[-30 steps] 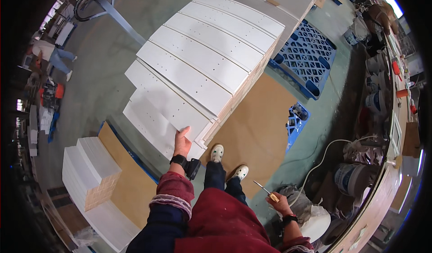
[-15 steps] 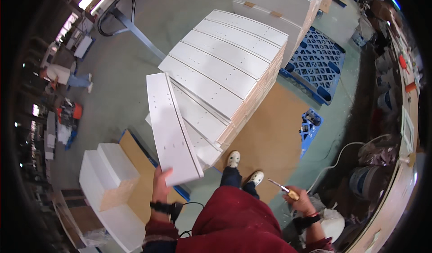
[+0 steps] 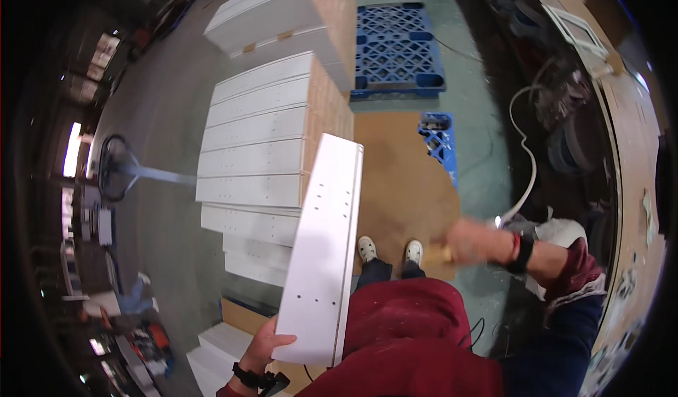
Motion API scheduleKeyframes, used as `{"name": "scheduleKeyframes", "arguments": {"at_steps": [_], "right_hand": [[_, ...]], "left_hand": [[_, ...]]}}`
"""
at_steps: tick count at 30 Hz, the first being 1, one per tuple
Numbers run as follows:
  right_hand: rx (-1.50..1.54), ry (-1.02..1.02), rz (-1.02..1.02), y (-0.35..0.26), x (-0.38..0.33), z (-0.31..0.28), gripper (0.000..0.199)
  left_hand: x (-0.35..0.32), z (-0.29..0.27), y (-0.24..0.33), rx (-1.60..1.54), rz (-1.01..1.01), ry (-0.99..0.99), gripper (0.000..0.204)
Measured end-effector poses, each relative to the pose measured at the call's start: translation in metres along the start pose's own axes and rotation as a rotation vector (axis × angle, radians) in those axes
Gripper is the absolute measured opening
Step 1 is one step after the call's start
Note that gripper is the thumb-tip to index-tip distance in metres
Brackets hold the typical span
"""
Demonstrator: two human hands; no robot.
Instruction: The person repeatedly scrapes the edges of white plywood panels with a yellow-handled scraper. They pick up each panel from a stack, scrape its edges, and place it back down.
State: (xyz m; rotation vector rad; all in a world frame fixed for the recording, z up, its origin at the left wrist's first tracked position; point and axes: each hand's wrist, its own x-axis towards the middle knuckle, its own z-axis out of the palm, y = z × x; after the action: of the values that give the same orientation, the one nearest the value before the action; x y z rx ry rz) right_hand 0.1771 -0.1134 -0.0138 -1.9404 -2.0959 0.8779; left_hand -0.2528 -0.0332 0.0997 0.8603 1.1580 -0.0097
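Note:
My left hand [image 3: 263, 346] grips the near end of a long white board [image 3: 319, 249], thumb on its face. The board has small drilled holes and a groove along one long edge. It is held up at a tilt, apart from the stack of similar white boards [image 3: 254, 153] behind it. My right hand [image 3: 474, 241], smeared by motion, is closed around a hand tool [image 3: 439, 255] with a yellowish handle. The tool's thin metal shaft, visible earlier, cannot be made out now.
Brown sheeting [image 3: 395, 178] covers the floor at my feet. Beyond it lies a blue plastic pallet [image 3: 395, 47]. Another stack of white boards [image 3: 282, 15] stands at the far left, a pallet jack handle [image 3: 116, 167] nearer. A long workbench [image 3: 625, 157] and a white hose [image 3: 524, 143] are at right.
My view has turned to the right. The board has swung over with my left hand, its far end now away from the stack. My right hand has moved inward with the tool.

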Motion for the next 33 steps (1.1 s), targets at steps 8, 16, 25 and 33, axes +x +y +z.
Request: {"name": "scheduleKeyframes", "arguments": {"at_steps": [8, 16, 25, 33], "right_hand": [[0.313, 0.042, 0.378, 0.034, -0.085, 0.073, 0.023], [0.91, 0.537, 0.572, 0.007, -0.137, 0.134, 0.018], [0.759, 0.51, 0.12, -0.04, -0.119, 0.145, 0.016], [0.614, 0.614, 0.456, 0.007, -0.131, 0.174, 0.02]], "left_hand": [[0.055, 0.023, 0.035, 0.206, -0.297, -0.354, 0.055], [0.13, 0.058, -0.012, -0.75, -0.486, -0.564, 0.042], [0.153, 0.115, -0.014, -1.138, -0.381, -0.67, 0.03], [0.117, 0.056, 0.035, -0.078, -0.212, -0.39, 0.05]]}}
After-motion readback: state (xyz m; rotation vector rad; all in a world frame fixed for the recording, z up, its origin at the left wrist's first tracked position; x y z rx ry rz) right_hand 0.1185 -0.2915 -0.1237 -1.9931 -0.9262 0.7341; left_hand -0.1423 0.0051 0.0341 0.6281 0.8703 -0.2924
